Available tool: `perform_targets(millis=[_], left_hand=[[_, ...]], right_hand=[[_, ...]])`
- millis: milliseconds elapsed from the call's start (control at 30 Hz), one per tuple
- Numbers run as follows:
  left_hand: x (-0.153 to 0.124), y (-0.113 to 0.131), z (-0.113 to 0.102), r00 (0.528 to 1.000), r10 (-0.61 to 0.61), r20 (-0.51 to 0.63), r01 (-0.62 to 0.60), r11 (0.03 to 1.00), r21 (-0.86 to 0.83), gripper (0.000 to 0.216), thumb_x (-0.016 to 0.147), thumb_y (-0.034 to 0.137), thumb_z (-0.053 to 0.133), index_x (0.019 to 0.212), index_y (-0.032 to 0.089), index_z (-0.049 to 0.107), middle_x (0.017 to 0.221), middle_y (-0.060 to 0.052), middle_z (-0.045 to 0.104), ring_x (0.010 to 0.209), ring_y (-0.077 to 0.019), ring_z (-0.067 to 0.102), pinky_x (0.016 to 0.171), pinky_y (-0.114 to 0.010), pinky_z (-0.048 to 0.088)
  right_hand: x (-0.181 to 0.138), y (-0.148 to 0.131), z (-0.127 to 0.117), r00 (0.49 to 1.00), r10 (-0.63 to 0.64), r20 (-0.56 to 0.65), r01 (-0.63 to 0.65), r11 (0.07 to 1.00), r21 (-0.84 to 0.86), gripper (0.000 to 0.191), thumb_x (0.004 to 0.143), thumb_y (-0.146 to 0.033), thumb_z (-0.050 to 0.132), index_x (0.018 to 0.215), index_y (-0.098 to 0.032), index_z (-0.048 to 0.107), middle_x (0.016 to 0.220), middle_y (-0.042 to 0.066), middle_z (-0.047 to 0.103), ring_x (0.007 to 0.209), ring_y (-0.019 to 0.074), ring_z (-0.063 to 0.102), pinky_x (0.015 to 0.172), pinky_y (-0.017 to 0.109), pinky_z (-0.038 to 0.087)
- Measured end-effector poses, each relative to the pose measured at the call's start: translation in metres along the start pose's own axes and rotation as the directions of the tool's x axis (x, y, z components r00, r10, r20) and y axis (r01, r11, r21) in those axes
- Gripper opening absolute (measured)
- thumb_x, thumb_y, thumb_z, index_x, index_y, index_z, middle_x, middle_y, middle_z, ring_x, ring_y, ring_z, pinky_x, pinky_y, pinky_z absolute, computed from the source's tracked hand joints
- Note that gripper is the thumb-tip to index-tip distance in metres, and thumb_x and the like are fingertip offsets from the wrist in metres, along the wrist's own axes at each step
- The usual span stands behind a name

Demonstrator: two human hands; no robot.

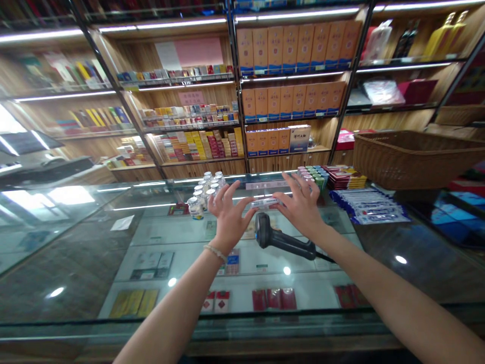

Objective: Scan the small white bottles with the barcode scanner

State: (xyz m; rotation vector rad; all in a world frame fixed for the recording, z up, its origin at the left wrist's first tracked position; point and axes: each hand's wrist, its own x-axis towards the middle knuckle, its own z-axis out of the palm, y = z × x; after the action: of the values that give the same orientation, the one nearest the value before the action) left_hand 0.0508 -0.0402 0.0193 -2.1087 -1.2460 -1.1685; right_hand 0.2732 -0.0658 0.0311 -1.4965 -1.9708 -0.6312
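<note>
A small white roll-shaped packet point(264, 203) with bluish print lies level between my two hands, above the glass counter. My left hand point(230, 217) pinches its left end with thumb and finger, the other fingers raised. At the right end, my right hand point(303, 210) grips it in the same way. Just below the packet, a black handheld barcode scanner point(286, 241) rests on the glass, its head to the left and its cable running off to the right under my right forearm. Several white-capped bottles point(196, 207) stand beyond my left hand.
Rolls with pink and green tops point(312, 174), blue-white packets point(373, 206) and a wicker basket point(413, 159) occupy the counter's right. A paper slip point(122, 223) lies left. Cigarette packs point(275, 299) show under the glass counter point(182, 323). Stocked shelves point(295, 76) stand behind.
</note>
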Motion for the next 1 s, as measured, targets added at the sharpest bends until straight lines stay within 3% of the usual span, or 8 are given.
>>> perform_targets(millis=[300,367,467,567,733,867,1000], left_hand=[[0.003,-0.006,-0.001,0.996,0.079,-0.031,-0.077,0.995,0.059,0.016,0.091,0.045,0.069,0.101,0.034,0.075,0.152,-0.002,0.055,0.145,-0.0303,0.038,0.125,-0.057,0.005],[0.002,-0.009,-0.001,0.997,0.058,-0.048,-0.055,0.997,0.06,0.016,0.091,0.045,0.069,0.101,0.034,0.075,0.153,-0.002,0.054,0.146,-0.0306,0.037,0.125,-0.057,0.006],[0.002,-0.014,0.0,0.998,0.007,-0.057,-0.004,0.998,0.058,0.016,0.089,0.044,0.071,0.1,0.033,0.076,0.153,-0.005,0.052,0.146,-0.0323,0.037,0.123,-0.058,0.011],[0.001,-0.018,0.002,0.998,-0.043,-0.042,0.046,0.997,0.055,0.016,0.089,0.043,0.072,0.1,0.032,0.076,0.154,-0.007,0.051,0.146,-0.0336,0.036,0.122,-0.06,0.015],[0.001,-0.024,0.007,0.996,-0.079,-0.043,0.081,0.995,0.051,0.015,0.088,0.042,0.073,0.098,0.031,0.077,0.154,-0.007,0.05,0.146,-0.0339,0.036,0.122,-0.061,0.014],[0.0,-0.025,0.009,0.994,-0.103,-0.021,0.104,0.994,0.041,0.016,0.087,0.042,0.074,0.099,0.031,0.077,0.153,-0.007,0.051,0.146,-0.0346,0.035,0.122,-0.062,0.015],[-0.001,-0.025,0.008,0.993,-0.115,0.002,0.115,0.993,0.039,0.017,0.087,0.042,0.074,0.1,0.031,0.077,0.154,-0.007,0.049,0.146,-0.0353,0.035,0.122,-0.062,0.015]], right_hand=[[0.0,-0.005,-0.01,1.0,-0.01,-0.021,0.01,1.0,0.007,0.029,0.102,-0.04,0.051,0.118,-0.033,0.074,0.164,0.006,0.041,0.152,0.0338,0.027,0.119,0.057,0.013],[0.001,-0.005,-0.01,1.0,0.0,0.01,0.0,0.999,0.038,0.031,0.101,-0.039,0.054,0.126,-0.032,0.071,0.164,0.009,0.041,0.152,0.0355,0.027,0.119,0.058,0.015],[0.001,-0.007,-0.009,0.991,0.029,0.129,-0.041,0.995,0.087,0.051,0.098,-0.049,0.055,0.145,-0.028,0.058,0.165,0.014,0.038,0.153,0.0388,0.025,0.118,0.06,0.02],[-0.004,-0.008,-0.008,0.946,0.013,0.324,-0.057,0.99,0.128,0.081,0.092,-0.07,0.052,0.159,-0.026,0.039,0.169,0.018,0.027,0.156,0.041,0.017,0.119,0.064,0.021],[-0.026,-0.017,-0.011,0.788,-0.07,0.611,-0.05,0.983,0.178,0.126,0.071,-0.09,0.059,0.167,-0.021,0.014,0.172,0.021,0.006,0.158,0.0437,0.002,0.121,0.07,0.012],[-0.037,-0.032,-0.016,0.727,-0.022,0.686,-0.096,0.986,0.133,0.128,0.071,-0.083,0.066,0.167,-0.017,0.012,0.171,0.021,-0.005,0.157,0.0438,-0.008,0.121,0.073,0.002],[-0.04,-0.041,-0.017,0.712,0.044,0.701,-0.165,0.98,0.107,0.12,0.075,-0.072,0.071,0.165,-0.011,0.02,0.171,0.024,-0.001,0.158,0.0432,-0.007,0.122,0.072,0.004]])
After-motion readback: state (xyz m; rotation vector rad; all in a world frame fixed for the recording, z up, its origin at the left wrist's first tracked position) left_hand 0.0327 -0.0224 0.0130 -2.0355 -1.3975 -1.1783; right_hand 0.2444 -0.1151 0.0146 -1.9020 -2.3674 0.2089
